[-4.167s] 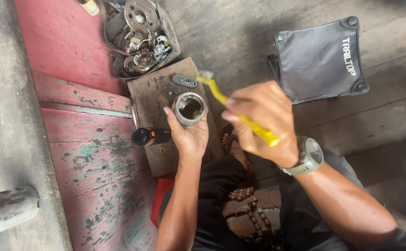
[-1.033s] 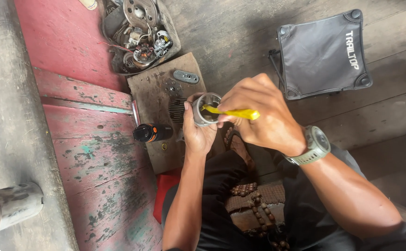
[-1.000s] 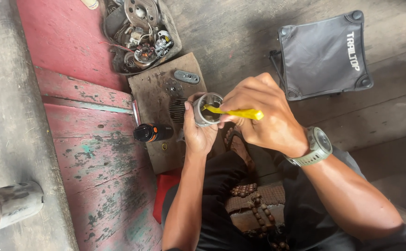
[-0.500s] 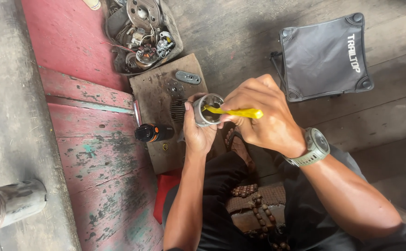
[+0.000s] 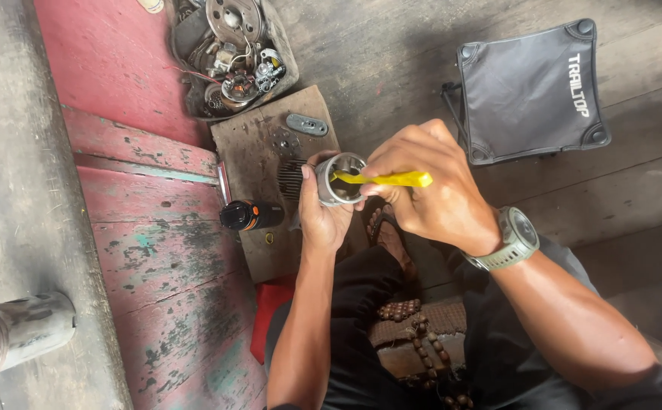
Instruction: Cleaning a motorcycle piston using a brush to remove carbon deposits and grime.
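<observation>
Little has shifted over the last second: the yellow tool [image 5: 382, 179] keeps its tip inside the metal cylinder [image 5: 338, 178], where four seconds back it was lifted clear above it. That short, open-ended cylinder sits upright in the left hand [image 5: 325, 216], whose fingers [image 5: 307, 182] wrap snugly around its wall, the open mouth facing up. The right hand [image 5: 431, 190] has its fingers closed on the yellow handle, which lies nearly level and points left into the cylinder's bore. A grey wristwatch [image 5: 511, 239] rides on the right wrist.

Just behind the hands lies a stained wooden board [image 5: 259, 152] carrying a small grey oval plate [image 5: 306, 124]; a black spray can [image 5: 251, 216] rests on its side at the board's left edge. Beyond it a tray of engine parts [image 5: 232, 57] stands on the worn red planks [image 5: 141, 228]. A grey folding stool [image 5: 529, 91] stands to the right, well apart. A metal pipe [image 5: 16, 334] lies at lower left.
</observation>
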